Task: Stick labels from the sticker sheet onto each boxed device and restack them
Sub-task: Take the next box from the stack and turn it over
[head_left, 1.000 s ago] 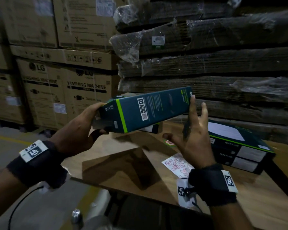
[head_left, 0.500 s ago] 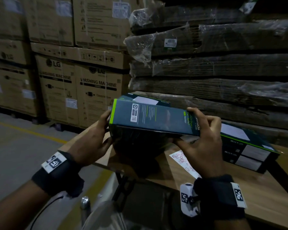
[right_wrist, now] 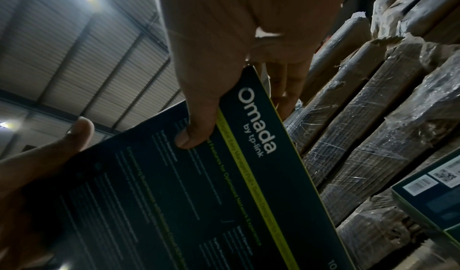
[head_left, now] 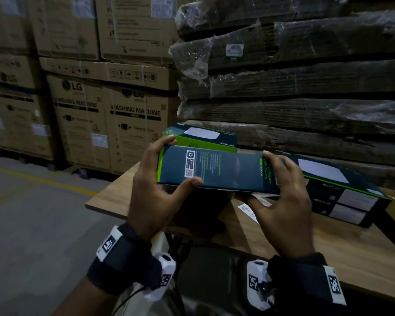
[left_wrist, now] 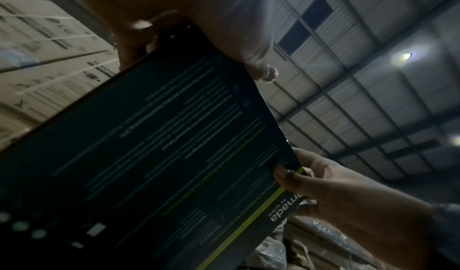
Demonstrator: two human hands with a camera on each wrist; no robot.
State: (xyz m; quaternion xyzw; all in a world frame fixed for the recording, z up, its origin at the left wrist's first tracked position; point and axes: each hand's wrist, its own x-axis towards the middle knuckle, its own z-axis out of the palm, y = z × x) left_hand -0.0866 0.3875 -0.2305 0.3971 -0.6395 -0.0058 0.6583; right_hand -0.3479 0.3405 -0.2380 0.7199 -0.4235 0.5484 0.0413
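Observation:
I hold a dark teal device box with a green stripe above the wooden table, its narrow QR-code side facing up. My left hand grips its left end, thumb on the near face, fingers over the top edge. My right hand grips its right end. From below, the box's printed back shows in the left wrist view, and the Omada box end under my thumb in the right wrist view. The sticker sheet lies on the table, mostly hidden beneath the box and my right hand.
A stack of like boxes stands on the table at the right, and another box sits behind the held one. Large cardboard cartons and wrapped flat bundles rise behind. The concrete floor lies left of the table.
The box has tipped from slanting upward to nearly level and dropped lower. My right hand, open beside it a second ago, now grips its right end; the left hand kept hold.

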